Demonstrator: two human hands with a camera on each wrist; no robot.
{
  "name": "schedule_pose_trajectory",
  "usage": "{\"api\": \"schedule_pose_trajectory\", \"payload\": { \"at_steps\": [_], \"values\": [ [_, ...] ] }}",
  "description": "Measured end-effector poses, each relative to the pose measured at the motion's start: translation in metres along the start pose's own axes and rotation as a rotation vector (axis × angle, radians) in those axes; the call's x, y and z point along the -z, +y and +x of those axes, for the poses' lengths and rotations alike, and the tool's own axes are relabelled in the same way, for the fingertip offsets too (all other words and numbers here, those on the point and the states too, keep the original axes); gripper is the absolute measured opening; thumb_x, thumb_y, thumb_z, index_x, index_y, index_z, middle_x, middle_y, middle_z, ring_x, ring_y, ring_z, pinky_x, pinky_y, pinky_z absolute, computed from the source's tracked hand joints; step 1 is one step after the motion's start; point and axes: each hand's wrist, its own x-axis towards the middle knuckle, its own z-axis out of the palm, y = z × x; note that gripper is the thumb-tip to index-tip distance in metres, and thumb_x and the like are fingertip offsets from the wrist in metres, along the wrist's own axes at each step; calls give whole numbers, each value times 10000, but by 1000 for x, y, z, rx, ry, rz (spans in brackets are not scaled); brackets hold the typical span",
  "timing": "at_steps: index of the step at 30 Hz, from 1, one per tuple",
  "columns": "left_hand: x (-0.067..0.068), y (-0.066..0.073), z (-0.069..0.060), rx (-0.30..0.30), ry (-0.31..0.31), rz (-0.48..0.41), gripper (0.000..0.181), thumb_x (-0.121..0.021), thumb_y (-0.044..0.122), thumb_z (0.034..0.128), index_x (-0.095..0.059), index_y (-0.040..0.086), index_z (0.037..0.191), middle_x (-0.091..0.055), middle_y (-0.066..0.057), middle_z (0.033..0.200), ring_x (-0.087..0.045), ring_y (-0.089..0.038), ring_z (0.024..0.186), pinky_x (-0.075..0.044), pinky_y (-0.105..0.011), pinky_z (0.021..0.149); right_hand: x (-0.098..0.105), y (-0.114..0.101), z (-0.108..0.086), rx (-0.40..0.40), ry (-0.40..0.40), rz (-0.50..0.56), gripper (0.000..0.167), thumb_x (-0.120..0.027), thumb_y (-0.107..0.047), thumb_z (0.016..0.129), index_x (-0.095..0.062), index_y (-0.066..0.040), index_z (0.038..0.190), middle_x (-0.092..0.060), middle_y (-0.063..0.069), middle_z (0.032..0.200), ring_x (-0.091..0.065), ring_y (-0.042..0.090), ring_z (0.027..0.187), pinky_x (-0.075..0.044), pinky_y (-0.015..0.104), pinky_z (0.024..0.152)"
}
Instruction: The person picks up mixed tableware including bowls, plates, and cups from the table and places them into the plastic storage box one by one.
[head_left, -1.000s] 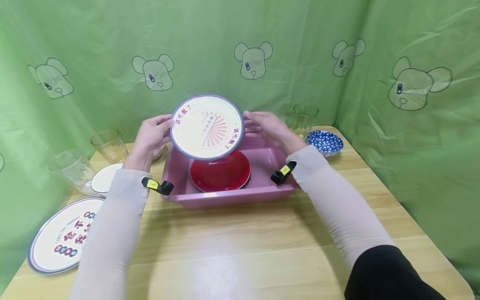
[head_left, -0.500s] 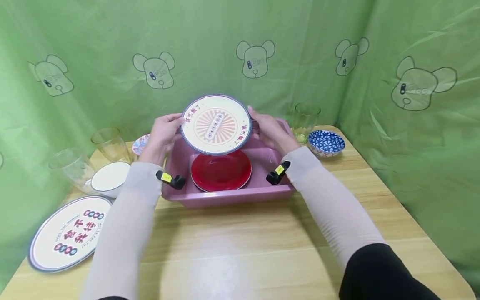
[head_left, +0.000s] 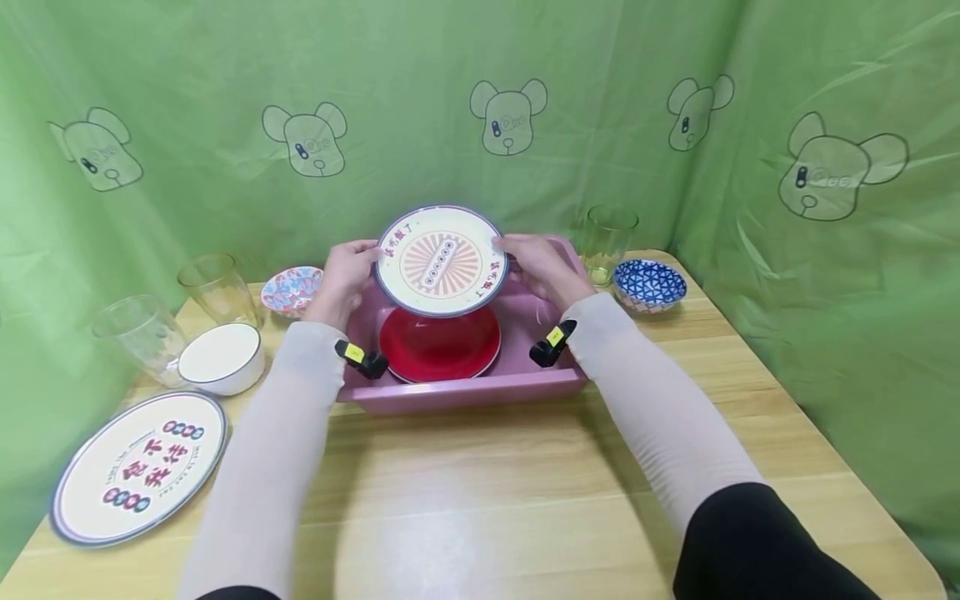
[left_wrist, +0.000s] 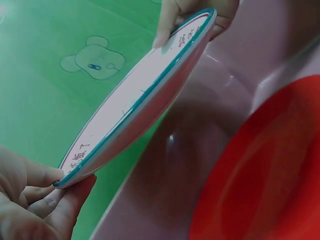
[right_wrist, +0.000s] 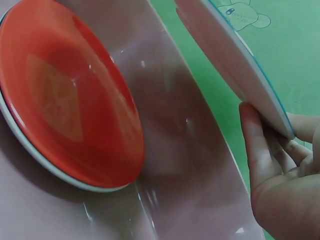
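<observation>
Head view, patterned plate [head_left: 442,275]: tilted above the pink basin [head_left: 468,393], printed face upward, apart from the red plate [head_left: 442,358] inside that basin.
Head view, hands: left hand [head_left: 347,277] and right hand [head_left: 543,268] pinch opposite sides of the patterned plate's rim, over the basin.
Head view, table [head_left: 465,508]: left of the basin, a white bowl [head_left: 243,379] and a large plate [head_left: 135,450]; right of it, a blue-patterned bowl [head_left: 649,285].
Left wrist view, fingers [left_wrist: 70,207]: narrow, thumb above the rim, others beneath; this edge-only hold could slip on glossy glaze, dropping it into the basin.
Right wrist view, fingers [right_wrist: 256,142]: supporting the underside near the edge; uneven lowering could knock it against the red plate or basin wall, chipping either plate.
</observation>
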Motion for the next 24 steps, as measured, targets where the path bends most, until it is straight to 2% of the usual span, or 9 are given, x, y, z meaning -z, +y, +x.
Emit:
{"api": "schedule_pose_trajectory", "payload": {
  "at_steps": [3,6,11,14,19,21,24],
  "values": [
    [0,-5,2,3,3,31,379,-513,86,1007,-528,11,1378,-592,-131,1157,-593,-105,780,-538,-173,656,0,3,1,-9,-1,-46,366,-553,-180,1011,-552,4,1328,-621,120,991,-624,158,759,-566,314,795],
    [0,-8,2,0,-20,75,375,-502,92,1006,-528,-5,1367,-589,-116,1099,-586,-107,750,-534,-179,640,0,5,3,-22,13,-71,363,-564,-177,1006,-562,-2,1324,-646,118,984,-642,169,767,-559,360,854],
    [0,-13,2,2,-46,168,362,-509,125,1009,-530,-16,1342,-589,-138,1117,-561,-102,724,-517,-179,613,-1,9,7,-62,36,-122,361,-586,-194,994,-578,-24,1312,-671,109,978,-651,177,747,-557,390,873],
    [-1,-15,2,-14,-51,266,303,-503,123,1010,-560,-33,1263,-585,-159,1169,-537,-87,691,-495,-171,577,-2,11,8,-62,26,-172,383,-574,-169,998,-548,-26,1353,-657,112,1004,-643,178,768,-545,406,898],
    [-3,-19,4,-37,-58,382,196,-509,83,993,-589,-58,1102,-590,-152,1055,-514,-80,622,-494,-183,543,-3,12,7,-60,4,-234,377,-547,-140,1006,-534,1,1356,-656,116,987,-645,169,758,-537,423,912],
    [-4,-19,5,-41,-50,426,195,-517,78,988,-601,-57,1101,-580,-138,988,-510,-88,612,-500,-193,542,-3,12,7,-57,-6,-256,371,-537,-139,1012,-535,13,1350,-649,118,980,-644,163,742,-533,429,917],
    [-4,-19,8,-47,-36,506,216,-520,81,986,-612,-53,1129,-589,-135,984,-521,-100,636,-504,-196,548,-4,12,7,-53,-11,-296,367,-524,-130,1017,-523,1,1359,-629,122,1004,-633,159,736,-543,416,895]
  ]
}}
